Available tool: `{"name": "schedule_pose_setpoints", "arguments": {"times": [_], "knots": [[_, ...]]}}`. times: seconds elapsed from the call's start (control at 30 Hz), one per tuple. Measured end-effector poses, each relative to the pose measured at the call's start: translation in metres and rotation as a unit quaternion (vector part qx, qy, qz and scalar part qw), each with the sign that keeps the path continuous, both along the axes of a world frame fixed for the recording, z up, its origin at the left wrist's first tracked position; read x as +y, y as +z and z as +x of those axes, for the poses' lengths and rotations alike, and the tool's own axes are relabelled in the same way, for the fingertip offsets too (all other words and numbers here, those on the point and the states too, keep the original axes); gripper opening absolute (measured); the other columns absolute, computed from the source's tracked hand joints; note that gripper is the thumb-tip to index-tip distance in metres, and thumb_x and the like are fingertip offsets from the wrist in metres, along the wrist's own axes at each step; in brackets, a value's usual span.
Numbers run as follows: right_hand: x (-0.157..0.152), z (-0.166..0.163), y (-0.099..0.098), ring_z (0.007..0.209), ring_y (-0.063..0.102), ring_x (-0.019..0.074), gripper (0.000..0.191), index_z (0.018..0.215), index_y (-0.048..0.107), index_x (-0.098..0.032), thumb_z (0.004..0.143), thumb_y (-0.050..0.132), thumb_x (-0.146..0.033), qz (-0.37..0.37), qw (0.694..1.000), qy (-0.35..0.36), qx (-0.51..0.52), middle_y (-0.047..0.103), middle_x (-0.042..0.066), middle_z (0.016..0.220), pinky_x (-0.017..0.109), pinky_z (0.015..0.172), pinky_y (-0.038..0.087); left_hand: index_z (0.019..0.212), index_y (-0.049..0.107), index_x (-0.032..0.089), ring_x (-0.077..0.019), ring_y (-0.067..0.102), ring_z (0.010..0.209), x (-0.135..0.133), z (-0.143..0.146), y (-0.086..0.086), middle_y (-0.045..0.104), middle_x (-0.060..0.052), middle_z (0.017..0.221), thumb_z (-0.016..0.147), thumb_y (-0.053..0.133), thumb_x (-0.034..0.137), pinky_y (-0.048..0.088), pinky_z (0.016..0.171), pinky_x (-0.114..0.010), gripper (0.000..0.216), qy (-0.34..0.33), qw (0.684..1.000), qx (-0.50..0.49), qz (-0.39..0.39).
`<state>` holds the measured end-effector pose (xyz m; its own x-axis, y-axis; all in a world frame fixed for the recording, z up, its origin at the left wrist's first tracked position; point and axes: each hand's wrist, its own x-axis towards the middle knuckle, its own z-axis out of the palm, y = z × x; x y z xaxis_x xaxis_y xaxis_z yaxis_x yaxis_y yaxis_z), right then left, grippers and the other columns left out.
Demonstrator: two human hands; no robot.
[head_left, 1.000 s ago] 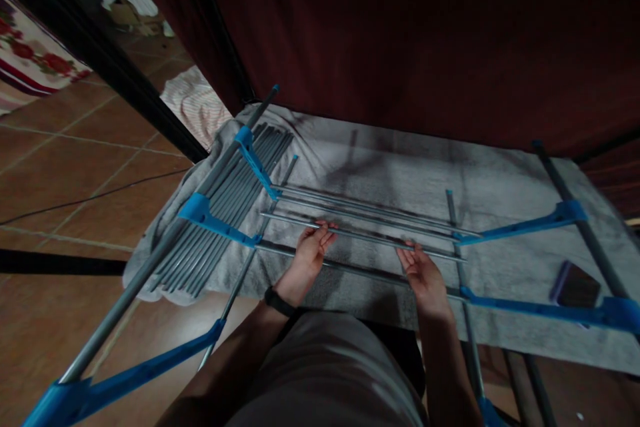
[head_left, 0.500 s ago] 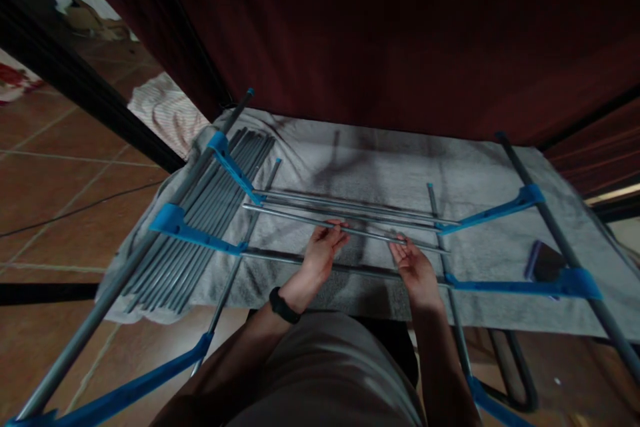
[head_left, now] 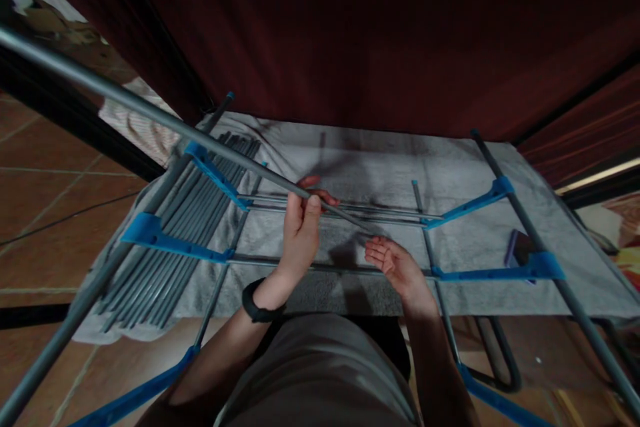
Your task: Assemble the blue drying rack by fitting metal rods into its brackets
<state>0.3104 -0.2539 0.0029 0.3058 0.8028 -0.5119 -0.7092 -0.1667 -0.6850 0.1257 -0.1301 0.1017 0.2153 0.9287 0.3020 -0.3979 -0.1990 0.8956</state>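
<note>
A grey metal tube [head_left: 200,135] slants across my view, its left part raised toward the camera. My left hand [head_left: 304,227] is closed on it, thumb on top. Near the tube's right end is my right hand [head_left: 393,263], palm up with fingers stretched out; whether they touch the tube I cannot tell. Below is a frame of grey tubes joined by blue plastic brackets [head_left: 173,240], with more brackets [head_left: 500,270] on the right side. Thin crossbars [head_left: 370,219] run between the far brackets. A thicker crossbar [head_left: 345,269] joins the nearer ones, partly hidden by my hands.
Several loose grey tubes [head_left: 185,227] lie side by side at the left of the cloth-covered table [head_left: 380,153]. A dark flat object [head_left: 520,248] rests on the right. Behind the table hangs a dark red curtain [head_left: 360,47]. Tiled floor [head_left: 45,207] shows at the left.
The tube was level between both hands, low over the frame; now its left end is tilted up toward the camera. My left hand has risen, and my right hand has shifted left.
</note>
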Motion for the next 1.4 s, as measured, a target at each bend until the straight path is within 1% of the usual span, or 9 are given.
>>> {"name": "schedule_pose_setpoints", "arguments": {"times": [0.13, 0.23, 0.4, 0.53, 0.73, 0.87, 1.1, 1.23, 1.4], "knots": [[-0.001, -0.006, 0.011, 0.082, 0.075, 0.0215, 0.023, 0.091, 0.071, -0.02, 0.077, 0.083, -0.033, 0.039, 0.997, -0.035, -0.054, 0.078, 0.007, 0.088, 0.036, 0.08, 0.062, 0.135, 0.058, 0.026, -0.0134, 0.065, 0.078, 0.017, -0.013, 0.034, 0.063, 0.002, 0.08, 0.103, 0.056, 0.049, 0.057, 0.084, -0.031, 0.039, 0.056, 0.992, 0.007, 0.109], [0.002, -0.008, 0.02, 0.082, 0.074, 0.0191, 0.024, 0.092, 0.071, -0.021, 0.074, 0.084, -0.031, 0.05, 0.992, -0.073, -0.095, 0.077, 0.005, 0.091, 0.032, 0.08, 0.062, 0.133, 0.062, 0.024, -0.0163, 0.068, 0.083, 0.019, -0.017, 0.052, 0.067, -0.001, 0.085, 0.1, 0.059, 0.05, 0.057, 0.085, -0.033, 0.042, 0.064, 0.98, 0.069, 0.173], [0.006, -0.009, 0.027, 0.079, 0.072, 0.0154, 0.021, 0.087, 0.072, -0.021, 0.072, 0.084, -0.029, 0.05, 0.986, -0.106, -0.119, 0.076, 0.004, 0.088, 0.026, 0.076, 0.06, 0.127, 0.07, 0.024, -0.0244, 0.069, 0.106, 0.003, -0.004, 0.06, 0.073, -0.007, 0.111, 0.099, 0.063, 0.042, 0.054, 0.099, -0.038, 0.035, -0.041, 0.956, 0.176, 0.23], [0.004, -0.007, 0.027, 0.08, 0.071, 0.0139, 0.02, 0.09, 0.073, -0.022, 0.074, 0.083, -0.028, 0.063, 0.982, -0.128, -0.124, 0.076, 0.003, 0.089, 0.025, 0.077, 0.059, 0.127, 0.072, 0.028, -0.0261, 0.069, 0.107, -0.008, 0.015, 0.03, 0.074, -0.007, 0.113, 0.099, 0.06, 0.03, 0.051, 0.102, -0.038, 0.03, -0.154, 0.926, 0.263, 0.225], [-0.004, -0.002, 0.017, 0.089, 0.073, 0.0158, 0.018, 0.089, 0.071, -0.023, 0.074, 0.082, -0.024, 0.072, 0.981, -0.135, -0.119, 0.076, 0.003, 0.093, 0.029, 0.089, 0.058, 0.126, 0.072, 0.027, -0.0295, 0.065, 0.113, -0.011, 0.024, -0.042, 0.072, -0.01, 0.11, 0.093, 0.06, 0.018, 0.043, 0.11, -0.04, 0.036, -0.192, 0.895, 0.361, 0.177], [-0.007, 0.003, 0.005, 0.098, 0.073, 0.0182, 0.021, 0.089, 0.071, -0.024, 0.071, 0.078, -0.019, 0.074, 0.983, -0.152, -0.075, 0.077, 0.002, 0.097, 0.037, 0.101, 0.056, 0.118, 0.074, 0.027, -0.0298, 0.066, 0.111, -0.01, 0.02, -0.074, 0.072, -0.011, 0.104, 0.089, 0.062, 0.014, 0.042, 0.11, -0.041, 0.033, -0.205, 0.895, 0.367, 0.148], [-0.007, 0.01, -0.025, 0.102, 0.073, 0.0175, 0.021, 0.094, 0.071, -0.024, 0.075, 0.081, -0.025, 0.046, 0.98, -0.188, -0.044, 0.077, 0.003, 0.102, 0.041, 0.108, 0.053, 0.116, 0.074, 0.028, -0.0284, 0.064, 0.117, -0.011, 0.007, -0.103, 0.073, -0.01, 0.114, 0.087, 0.053, 0.009, 0.041, 0.111, -0.039, 0.041, -0.203, 0.886, 0.395, 0.135], [-0.006, 0.01, -0.039, 0.098, 0.073, 0.0168, 0.021, 0.088, 0.069, -0.023, 0.074, 0.085, -0.025, 0.025, 0.976, -0.211, -0.043, 0.076, 0.001, 0.095, 0.04, 0.106, 0.055, 0.105, 0.077, 0.028, -0.0279, 0.068, 0.105, -0.005, 0.003, -0.112, 0.075, -0.009, 0.103, 0.084, 0.062, 0.011, 0.043, 0.107, -0.038, 0.031, -0.182, 0.896, 0.386, 0.126], [-0.007, 0.015, -0.043, 0.098, 0.073, 0.0164, 0.022, 0.086, 0.068, -0.024, 0.075, 0.086, -0.028, 0.03, 0.973, -0.222, -0.053, 0.076, 0.0, 0.093, 0.041, 0.106, 0.055, 0.098, 0.077, 0.026, -0.0272, 0.068, 0.099, 0.013, -0.014, -0.117, 0.074, -0.01, 0.1, 0.087, 0.064, 0.015, 0.046, 0.102, -0.036, 0.021, -0.165, 0.844, 0.475, 0.186]]}}
